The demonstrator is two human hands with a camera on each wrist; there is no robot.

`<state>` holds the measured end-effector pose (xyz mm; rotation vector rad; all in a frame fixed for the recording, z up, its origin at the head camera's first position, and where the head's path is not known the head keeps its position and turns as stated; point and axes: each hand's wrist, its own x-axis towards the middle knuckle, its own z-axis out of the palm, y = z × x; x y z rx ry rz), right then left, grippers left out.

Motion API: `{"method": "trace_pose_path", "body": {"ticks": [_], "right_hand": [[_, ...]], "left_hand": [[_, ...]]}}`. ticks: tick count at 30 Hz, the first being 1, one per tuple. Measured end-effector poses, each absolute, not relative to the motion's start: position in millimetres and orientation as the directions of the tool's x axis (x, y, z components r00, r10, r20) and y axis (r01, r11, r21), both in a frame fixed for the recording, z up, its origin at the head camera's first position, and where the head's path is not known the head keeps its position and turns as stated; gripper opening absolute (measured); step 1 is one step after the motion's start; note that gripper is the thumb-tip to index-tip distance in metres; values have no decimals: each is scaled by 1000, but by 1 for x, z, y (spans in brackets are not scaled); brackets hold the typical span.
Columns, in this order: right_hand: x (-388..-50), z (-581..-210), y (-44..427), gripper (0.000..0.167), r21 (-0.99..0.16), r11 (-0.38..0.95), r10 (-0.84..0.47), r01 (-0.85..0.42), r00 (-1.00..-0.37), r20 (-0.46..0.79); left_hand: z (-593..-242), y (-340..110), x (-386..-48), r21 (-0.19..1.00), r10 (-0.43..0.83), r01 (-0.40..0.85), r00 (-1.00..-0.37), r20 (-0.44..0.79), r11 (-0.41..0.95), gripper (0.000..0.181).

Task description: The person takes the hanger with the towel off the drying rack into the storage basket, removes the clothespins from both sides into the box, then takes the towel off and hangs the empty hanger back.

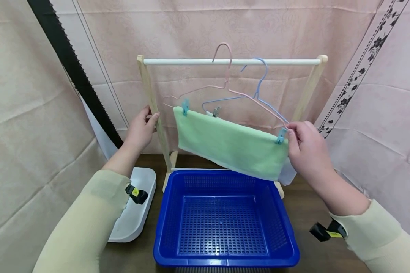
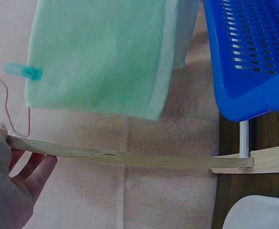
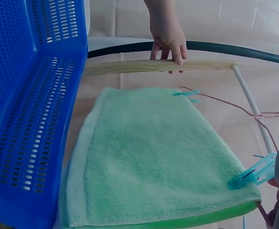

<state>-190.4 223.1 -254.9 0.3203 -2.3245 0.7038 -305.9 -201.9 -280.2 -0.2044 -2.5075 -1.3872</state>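
My left hand [image 1: 140, 129] holds the left post [image 1: 163, 142] of a wooden drying rack between thumb and fingers. At the other side, my right hand [image 1: 307, 148] pinches the right end of a pink clothes hanger [image 1: 253, 99]. A folded light green towel [image 1: 229, 144] hangs from this hanger, sloping down to the right. One blue clothespin [image 1: 185, 107] clips its left corner and another clothespin [image 1: 281, 136] its right corner, beside my right fingers. The pink hook rises above the white bar [image 1: 184, 61]; I cannot tell whether it rests on it.
Behind the towel, a blue hanger [image 1: 261, 79] hangs on the bar, with a metal clip [image 1: 216, 112] and pale cloth [image 1: 287, 172] mostly hidden. A blue plastic basket [image 1: 225, 262] stands in front of the rack. Left of it lies a white tray [image 1: 131, 227]. Fabric curtains surround the table.
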Motion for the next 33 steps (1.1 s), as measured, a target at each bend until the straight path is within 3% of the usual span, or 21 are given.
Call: {"method": "trace_pose_path", "body": {"ticks": [16,33], "right_hand": [[-152,-277,249,16,-430,807,3,-405,-725,688],[-140,-294,250,7,-497,771,27,-398,-760,650]], "left_hand": [[-283,-205,-303,827,-5,258,-954,301,499,57],[-286,-201,-303,825,-12,250,-955,297,508,56]]}}
